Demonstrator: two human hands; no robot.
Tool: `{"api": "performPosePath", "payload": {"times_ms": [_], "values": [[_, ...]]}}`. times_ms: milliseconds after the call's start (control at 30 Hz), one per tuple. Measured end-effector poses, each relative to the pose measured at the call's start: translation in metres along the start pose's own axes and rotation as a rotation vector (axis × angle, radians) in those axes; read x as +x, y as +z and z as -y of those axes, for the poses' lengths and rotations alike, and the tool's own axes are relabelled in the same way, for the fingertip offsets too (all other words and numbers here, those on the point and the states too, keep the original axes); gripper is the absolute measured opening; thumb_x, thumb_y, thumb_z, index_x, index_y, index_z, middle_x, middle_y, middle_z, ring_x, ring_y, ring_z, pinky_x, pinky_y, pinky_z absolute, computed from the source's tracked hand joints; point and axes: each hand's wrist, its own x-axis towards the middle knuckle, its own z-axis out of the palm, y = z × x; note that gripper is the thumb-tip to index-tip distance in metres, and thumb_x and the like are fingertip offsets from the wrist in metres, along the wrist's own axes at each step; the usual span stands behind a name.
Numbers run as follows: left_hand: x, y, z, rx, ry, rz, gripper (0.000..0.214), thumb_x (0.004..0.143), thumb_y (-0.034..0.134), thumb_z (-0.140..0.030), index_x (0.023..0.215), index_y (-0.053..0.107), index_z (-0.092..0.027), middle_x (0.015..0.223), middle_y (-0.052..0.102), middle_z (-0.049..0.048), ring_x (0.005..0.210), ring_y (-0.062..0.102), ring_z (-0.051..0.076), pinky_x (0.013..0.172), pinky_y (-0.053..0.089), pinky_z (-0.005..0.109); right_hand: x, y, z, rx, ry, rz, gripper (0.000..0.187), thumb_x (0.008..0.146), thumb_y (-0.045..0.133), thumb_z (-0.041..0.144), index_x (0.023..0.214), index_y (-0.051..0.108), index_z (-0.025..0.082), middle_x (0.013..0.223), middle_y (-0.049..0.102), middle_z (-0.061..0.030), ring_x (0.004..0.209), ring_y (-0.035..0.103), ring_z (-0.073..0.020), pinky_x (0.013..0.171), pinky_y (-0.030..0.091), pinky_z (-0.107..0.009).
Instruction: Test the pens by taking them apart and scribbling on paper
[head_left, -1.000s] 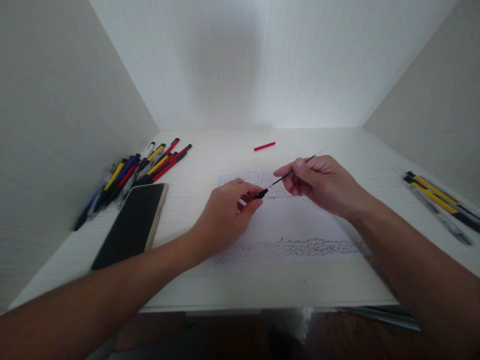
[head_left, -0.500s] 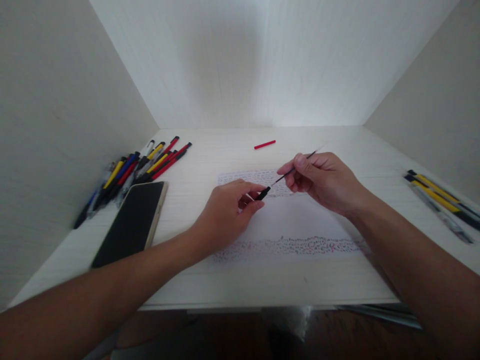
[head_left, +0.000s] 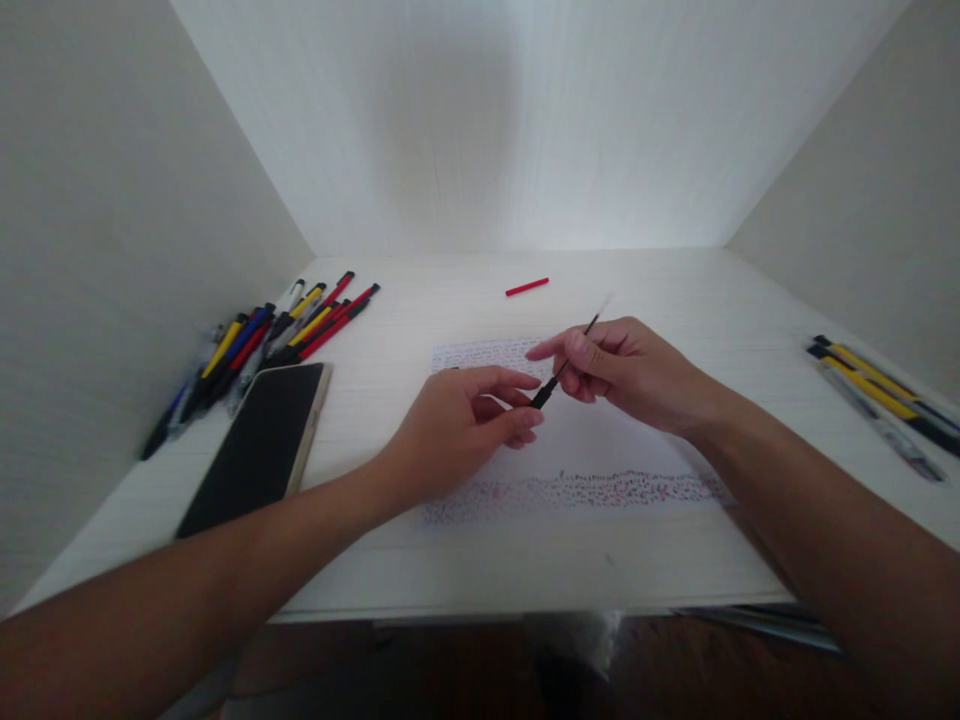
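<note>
Head view, single frame.

Item: pen refill [head_left: 546, 390]. It is a very thin, dark, straight rod. The lower end is thicker and black, and the upper end tapers to a fine pale tip that blurs against the bench [head_left: 675, 290]. It is tilted, with the thick end low and toward the left and the thin end high and toward the right. It is held in the air over the upper part of a sheet of paper [head_left: 592, 440], between the two hands.

Right hand [head_left: 626, 370]: pinches the refill at mid-length between thumb and forefinger, with the other fingers curled under. The thin end sticks out above the knuckles and the black end below the fingertips.

Left hand [head_left: 457, 425]: loosely curled, palm down over the left edge of the paper, thumb and forefinger parted. The refill's black end lies between those two fingertips. Whether it touches them cannot be told.

Paper: white and flat on the bench, with a patch of small handwriting at the top and a band of red and dark scribbles along the bottom.

Other entries:
- Phone [head_left: 259, 445], dark screen up, left of the paper.
- Heap of pens [head_left: 285, 330], red, yellow, blue and black, beyond the phone near the left wall.
- Short red tube [head_left: 526, 287], alone on the bench, beyond the paper.
- Row of yellow-and-black pens [head_left: 874, 395] at the right edge, well apart from the hands.
</note>
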Motion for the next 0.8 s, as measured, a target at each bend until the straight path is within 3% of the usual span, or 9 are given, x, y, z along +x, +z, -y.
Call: {"api": "performPosePath", "payload": {"times_ms": [133,233,433,600,800], "values": [[0.002,0.001,-0.007,-0.179,-0.184,0.040,0.025,0.084,0.073,-0.013,0.109,0.071,-0.008,0.074,0.075,0.0029,0.059,0.070,0.012,0.062,0.059,0.021,0.002,-0.001,0.004,0.129,-0.050,-0.258,0.035,0.092,0.062,0.053,0.096,0.072,0.019,0.079,0.062,-0.0038,0.058,0.051,-0.0111,0.051,0.041,-0.028],[0.004,0.001,-0.011,-0.280,-0.287,0.056,0.017,0.089,0.068,-0.011,0.106,0.070,-0.007,0.078,0.076,0.0042,0.061,0.070,0.012,0.063,0.059,0.022,0.004,-0.003,0.002,0.110,-0.045,-0.331,0.024,0.087,0.071,0.043,0.090,0.070,0.019,0.079,0.064,-0.0035,0.060,0.055,-0.0111,0.053,0.045,-0.027],[0.005,0.001,-0.017,-0.404,-0.388,0.107,0.013,0.088,0.064,-0.002,0.097,0.072,-0.007,0.080,0.075,0.0044,0.072,0.070,0.011,0.075,0.058,0.024,0.005,-0.003,-0.009,0.029,-0.010,-0.284,0.035,0.083,0.077,0.038,0.110,0.072,0.017,0.088,0.074,-0.0075,0.071,0.065,-0.0152,0.065,0.055,-0.032],[0.004,0.000,-0.017,-0.470,-0.404,0.122,0.016,0.087,0.065,-0.002,0.100,0.071,-0.008,0.078,0.073,0.0017,0.071,0.068,0.011,0.076,0.057,0.025,0.004,0.000,-0.008,-0.022,0.056,-0.128,0.039,0.086,0.071,0.040,0.117,0.072,0.016,0.088,0.076,-0.0077,0.069,0.064,-0.0147,0.070,0.056,-0.035],[0.005,0.001,-0.016,-0.500,-0.418,0.119,0.017,0.085,0.067,-0.001,0.100,0.071,-0.009,0.075,0.070,-0.0002,0.070,0.066,0.010,0.075,0.055,0.023,0.002,-0.001,-0.007,0.006,0.065,-0.106,0.042,0.088,0.070,0.040,0.123,0.070,0.017,0.093,0.076,-0.0083,0.071,0.065,-0.0152,0.072,0.056,-0.036]]}}
